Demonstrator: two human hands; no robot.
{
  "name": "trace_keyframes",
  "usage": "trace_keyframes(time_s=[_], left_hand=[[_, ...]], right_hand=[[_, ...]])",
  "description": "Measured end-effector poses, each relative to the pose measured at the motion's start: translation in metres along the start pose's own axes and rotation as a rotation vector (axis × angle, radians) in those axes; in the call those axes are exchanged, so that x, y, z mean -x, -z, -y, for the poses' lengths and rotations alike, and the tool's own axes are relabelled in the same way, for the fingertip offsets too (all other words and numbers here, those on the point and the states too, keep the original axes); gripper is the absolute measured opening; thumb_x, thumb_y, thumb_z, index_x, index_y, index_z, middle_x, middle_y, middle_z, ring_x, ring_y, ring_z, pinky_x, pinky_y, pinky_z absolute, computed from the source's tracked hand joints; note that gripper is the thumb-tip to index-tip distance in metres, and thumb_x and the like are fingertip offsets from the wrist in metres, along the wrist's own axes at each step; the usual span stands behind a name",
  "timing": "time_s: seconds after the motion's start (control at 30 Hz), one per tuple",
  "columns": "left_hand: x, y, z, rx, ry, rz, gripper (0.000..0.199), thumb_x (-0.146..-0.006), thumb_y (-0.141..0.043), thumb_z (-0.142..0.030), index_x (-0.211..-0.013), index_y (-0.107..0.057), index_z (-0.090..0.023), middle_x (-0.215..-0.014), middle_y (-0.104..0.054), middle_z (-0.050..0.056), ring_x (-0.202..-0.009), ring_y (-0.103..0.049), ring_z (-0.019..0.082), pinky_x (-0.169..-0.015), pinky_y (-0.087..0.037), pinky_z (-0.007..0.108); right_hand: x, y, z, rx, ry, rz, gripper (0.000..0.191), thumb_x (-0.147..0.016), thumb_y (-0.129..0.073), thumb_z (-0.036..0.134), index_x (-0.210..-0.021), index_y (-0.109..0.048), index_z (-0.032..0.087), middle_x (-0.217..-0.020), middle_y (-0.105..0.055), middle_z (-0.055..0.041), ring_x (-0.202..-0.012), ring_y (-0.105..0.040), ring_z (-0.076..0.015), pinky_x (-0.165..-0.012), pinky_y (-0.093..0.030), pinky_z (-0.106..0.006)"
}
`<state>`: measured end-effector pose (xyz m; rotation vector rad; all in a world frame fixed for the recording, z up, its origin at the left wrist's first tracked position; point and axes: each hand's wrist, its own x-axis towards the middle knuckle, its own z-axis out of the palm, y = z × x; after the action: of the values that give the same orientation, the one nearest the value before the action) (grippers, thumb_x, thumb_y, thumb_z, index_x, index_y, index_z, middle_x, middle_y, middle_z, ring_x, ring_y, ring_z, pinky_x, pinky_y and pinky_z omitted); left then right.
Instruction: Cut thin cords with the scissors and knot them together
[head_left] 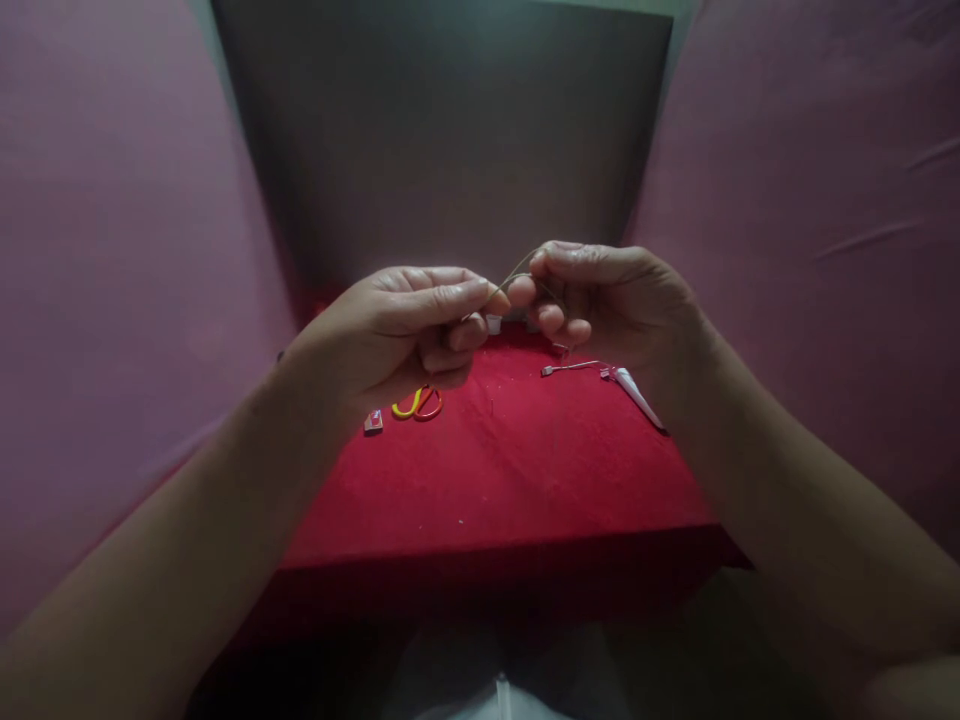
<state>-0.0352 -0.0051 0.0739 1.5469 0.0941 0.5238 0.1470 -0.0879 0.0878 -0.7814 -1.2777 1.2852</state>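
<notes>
Both hands are raised in front of me, above the far part of the red-covered table. My left hand (420, 320) pinches a thin, pale cord (514, 272) between thumb and forefinger. Close beside it, my right hand (600, 290) grips the same cord between thumb and fingertips. Between the two hands the cord forms a small loop or crossing; whether it is knotted I cannot tell. A faint loose end seems to hang below my right fingers. Most of my left palm and the lower right fingers are hidden.
On the red cloth (480, 480) lie scissors with yellow and red handles (427, 403) and a small red-and-white box (373, 422). At right are a white tool-like object (637, 398) and a white cable (571, 367). A small white item (493, 324) stands behind my hands.
</notes>
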Motion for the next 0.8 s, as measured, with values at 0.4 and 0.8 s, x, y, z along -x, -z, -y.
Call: trace_keyframes(time_s=[0.4, 0.8], left_hand=[[-0.026, 0.036, 0.025, 0.087, 0.068, -0.061, 0.011, -0.078, -0.057, -0.023, -0.078, -0.064, -0.014, -0.053, -0.046, -0.002, -0.038, -0.034, 0.003, -0.039, -0.030, 0.017], [-0.042, 0.080, 0.092, 0.231, 0.217, -0.077, 0.017, -0.075, -0.062, -0.024, -0.087, -0.061, -0.012, -0.055, -0.046, -0.002, -0.039, -0.032, 0.001, -0.038, -0.021, 0.015]], right_hand=[[-0.034, 0.029, -0.028, -0.166, -0.033, -0.085, 0.012, -0.083, -0.049, 0.013, -0.075, -0.059, 0.011, -0.071, -0.063, -0.0025, -0.054, -0.059, -0.0068, -0.045, -0.048, -0.013], [-0.058, 0.078, -0.098, -0.361, -0.195, -0.102, 0.005, -0.073, -0.057, 0.011, -0.077, -0.060, 0.010, -0.073, -0.067, -0.0061, -0.053, -0.060, -0.0084, -0.043, -0.047, -0.013]])
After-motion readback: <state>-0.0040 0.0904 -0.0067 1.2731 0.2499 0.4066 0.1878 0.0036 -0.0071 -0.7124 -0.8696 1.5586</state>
